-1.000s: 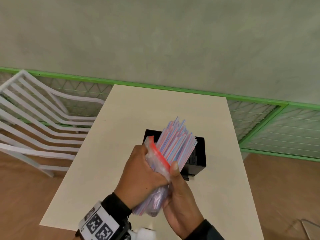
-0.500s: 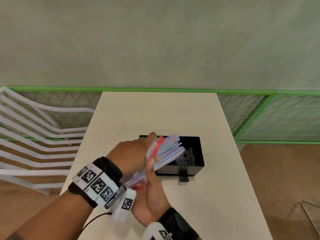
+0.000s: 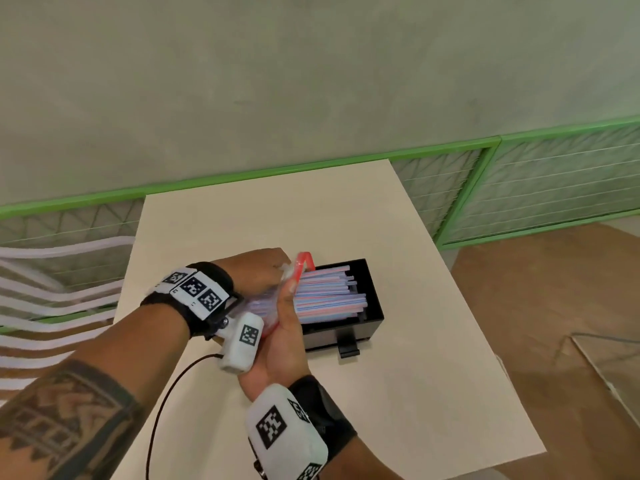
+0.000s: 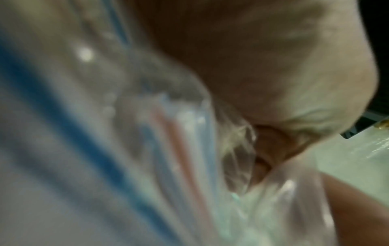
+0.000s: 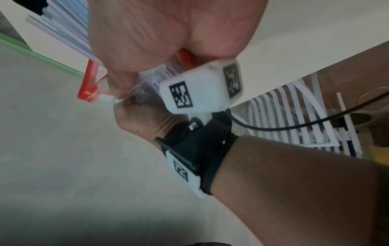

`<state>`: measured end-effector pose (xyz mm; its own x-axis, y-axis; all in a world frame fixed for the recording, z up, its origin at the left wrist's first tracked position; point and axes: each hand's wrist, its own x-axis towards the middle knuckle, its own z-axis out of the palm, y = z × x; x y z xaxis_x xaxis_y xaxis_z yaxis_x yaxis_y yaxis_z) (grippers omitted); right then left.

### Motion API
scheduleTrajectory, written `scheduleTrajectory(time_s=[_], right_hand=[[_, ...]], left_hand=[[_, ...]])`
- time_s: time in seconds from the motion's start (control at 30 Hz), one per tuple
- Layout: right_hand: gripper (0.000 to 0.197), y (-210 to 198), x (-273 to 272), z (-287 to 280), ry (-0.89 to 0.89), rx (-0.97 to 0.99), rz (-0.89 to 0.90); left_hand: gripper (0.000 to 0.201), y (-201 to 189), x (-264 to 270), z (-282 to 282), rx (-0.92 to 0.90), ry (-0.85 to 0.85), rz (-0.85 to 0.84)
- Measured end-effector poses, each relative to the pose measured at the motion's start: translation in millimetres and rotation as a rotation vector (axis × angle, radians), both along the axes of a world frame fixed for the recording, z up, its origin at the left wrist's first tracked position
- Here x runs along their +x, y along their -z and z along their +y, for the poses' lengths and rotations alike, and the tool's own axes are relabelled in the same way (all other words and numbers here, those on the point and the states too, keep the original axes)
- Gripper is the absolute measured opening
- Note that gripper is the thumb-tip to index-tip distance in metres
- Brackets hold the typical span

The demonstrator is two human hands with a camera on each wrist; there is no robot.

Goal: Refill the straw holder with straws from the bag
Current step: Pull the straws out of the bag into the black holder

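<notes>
A black straw holder point(image 3: 367, 329) sits open-topped in the middle of the table. A clear bag with a red zip strip point(image 3: 305, 260) lies on its side at the holder's left end. Its pink, blue and white straws point(image 3: 329, 296) stick out to the right, over and into the holder. My left hand point(image 3: 258, 271) grips the bag's far side near the mouth. My right hand point(image 3: 285, 317) grips the near side, thumb up against the bag's mouth. In the right wrist view the palm point(image 5: 168, 33) covers the bag; the zip strip point(image 5: 88, 83) and straws point(image 5: 63, 25) show. The left wrist view is blurred plastic point(image 4: 168, 133).
The cream table point(image 3: 398, 393) has bare surface around the holder. A small black tab point(image 3: 348, 348) projects from the holder's front. A white slatted chair point(image 3: 52, 306) stands to the left, a green-framed rail point(image 3: 485, 150) behind, and a glass-like panel point(image 3: 609, 362) on the floor to the right.
Both hands have lowered the bag and tipped it from pointing upward to lying sideways. The straws now reach rightward into the holder.
</notes>
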<state>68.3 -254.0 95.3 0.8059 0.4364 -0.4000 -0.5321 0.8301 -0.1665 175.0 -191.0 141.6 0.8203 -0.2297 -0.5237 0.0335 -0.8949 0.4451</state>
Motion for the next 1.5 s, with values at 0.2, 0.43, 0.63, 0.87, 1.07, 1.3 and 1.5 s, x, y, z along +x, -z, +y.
scheduleTrajectory(time_s=[0.2, 0.43, 0.63, 0.87, 1.07, 1.3, 1.5], right_hand=[[0.063, 3.9, 14.3, -15.0, 0.067, 0.027, 0.153], [0.064, 8.3, 18.0, -18.5, 0.043, 0.028, 0.223], [0.048, 7.7, 11.7, -19.6, 0.097, 0.097, 0.229], [0.028, 6.4, 16.1, -20.6, 0.184, 0.034, 0.260], [0.027, 1.3, 21.8, -32.1, 0.300, 0.056, 0.322], [0.036, 4.1, 19.4, -35.2, 0.245, -0.028, 0.359], [0.042, 2.7, 19.0, -36.5, 0.150, -0.076, 0.375]], left_hand=[[0.034, 5.1, 13.1, -21.3, 0.246, 0.191, 0.012], [0.014, -5.8, 20.3, -36.1, 0.468, 0.326, -0.279], [0.025, 6.0, 21.8, -25.3, 0.270, 0.267, -0.209], [0.037, -17.0, 15.7, -15.8, 0.218, 0.311, 0.221], [0.103, -30.3, -1.1, 5.5, 0.279, 0.486, 0.248], [0.097, -10.8, -2.1, 34.1, 0.274, 0.760, -0.022], [0.024, 6.1, 2.1, 28.3, 0.329, 0.761, -0.261]])
